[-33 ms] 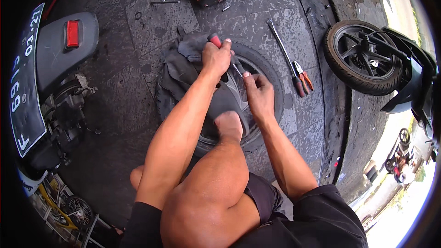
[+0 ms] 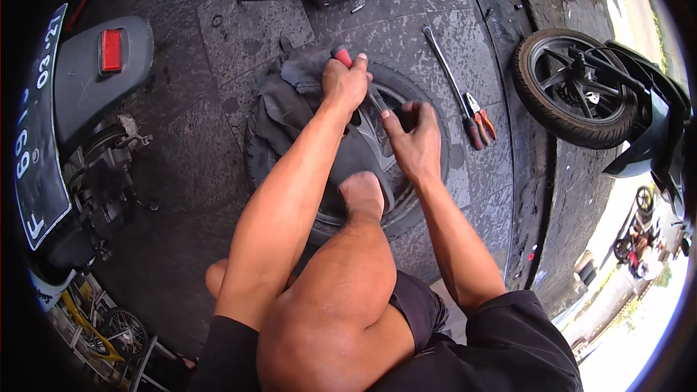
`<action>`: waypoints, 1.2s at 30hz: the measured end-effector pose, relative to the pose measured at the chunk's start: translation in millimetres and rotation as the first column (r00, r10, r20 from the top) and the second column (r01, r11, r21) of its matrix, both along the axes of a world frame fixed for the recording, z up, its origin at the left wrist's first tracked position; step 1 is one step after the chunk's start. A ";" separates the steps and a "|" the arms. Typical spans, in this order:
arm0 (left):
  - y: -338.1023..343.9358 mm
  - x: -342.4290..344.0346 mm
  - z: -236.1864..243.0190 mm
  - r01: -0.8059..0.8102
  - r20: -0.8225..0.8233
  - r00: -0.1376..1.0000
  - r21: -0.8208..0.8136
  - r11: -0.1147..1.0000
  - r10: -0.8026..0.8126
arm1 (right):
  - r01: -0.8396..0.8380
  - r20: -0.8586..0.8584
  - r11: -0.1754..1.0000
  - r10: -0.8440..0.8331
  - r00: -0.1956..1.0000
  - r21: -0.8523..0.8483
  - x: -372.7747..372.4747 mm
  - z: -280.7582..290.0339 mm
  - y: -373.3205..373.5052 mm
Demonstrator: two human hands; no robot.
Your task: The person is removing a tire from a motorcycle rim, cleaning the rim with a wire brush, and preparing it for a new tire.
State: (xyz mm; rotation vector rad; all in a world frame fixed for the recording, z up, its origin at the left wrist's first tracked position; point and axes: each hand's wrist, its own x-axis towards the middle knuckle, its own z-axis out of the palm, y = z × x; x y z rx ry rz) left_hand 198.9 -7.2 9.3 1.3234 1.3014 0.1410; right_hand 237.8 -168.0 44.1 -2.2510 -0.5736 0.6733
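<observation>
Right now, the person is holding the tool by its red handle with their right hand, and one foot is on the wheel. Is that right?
Not quite: the left hand, not the right, holds the tool by its red handle, as the head view shows. The rest is right: one foot is on the wheel.

Daylight glare from right; floor (image 2: pixel 189 174) dim; corners black, edges bowed.
</observation>
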 end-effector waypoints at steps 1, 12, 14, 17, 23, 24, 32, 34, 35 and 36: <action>1.1 7.5 -2.6 0.012 0.016 1.000 -0.028 1.000 -0.012 | -0.092 0.443 0.992 0.043 0.896 0.089 4.7 -10.2 2.5; -55.5 -119.0 34.1 0.083 0.232 0.961 0.273 0.958 -0.149 | 0.546 -0.213 0.837 -0.539 0.815 -0.029 152.4 -99.3 -13.1; -90.5 -183.9 21.7 0.410 -0.131 0.909 0.454 0.791 -0.396 | 0.413 -0.236 0.904 -0.427 0.873 -0.109 171.6 -93.5 -9.8; -155.6 -249.7 -11.4 0.898 -0.462 0.387 0.386 0.212 -0.798 | 0.066 -0.141 0.955 -0.110 0.984 -0.288 189.4 -118.2 -20.2; -199.8 -256.0 -24.6 0.976 -0.653 0.138 0.219 -0.011 -0.744 | -0.038 0.498 0.987 0.112 0.860 -0.155 162.0 -130.5 -57.1; -194.7 -251.6 -21.3 0.991 -0.618 0.110 0.123 0.043 -0.778 | -0.051 0.487 0.995 0.084 0.870 -0.080 141.7 -106.9 -58.2; -172.4 -207.6 -15.5 0.964 -0.409 -0.049 -0.256 0.064 -0.911 | -0.853 -0.425 0.499 0.746 0.512 -0.153 -53.1 -26.2 -194.3; -170.4 -213.2 -11.4 0.962 -0.397 -0.075 -0.272 0.039 -0.915 | -0.727 -0.541 0.684 0.634 0.552 0.058 -84.0 -11.6 -168.9; -170.3 -217.7 -14.3 0.972 -0.408 -0.049 -0.228 0.050 -0.912 | -0.727 -0.541 0.684 0.632 0.554 0.055 -82.8 -10.4 -170.0; -171.0 -221.9 -16.8 0.981 -0.418 -0.022 -0.185 0.061 -0.908 | -0.738 -0.563 0.673 0.630 0.535 0.052 -82.6 -10.0 -169.4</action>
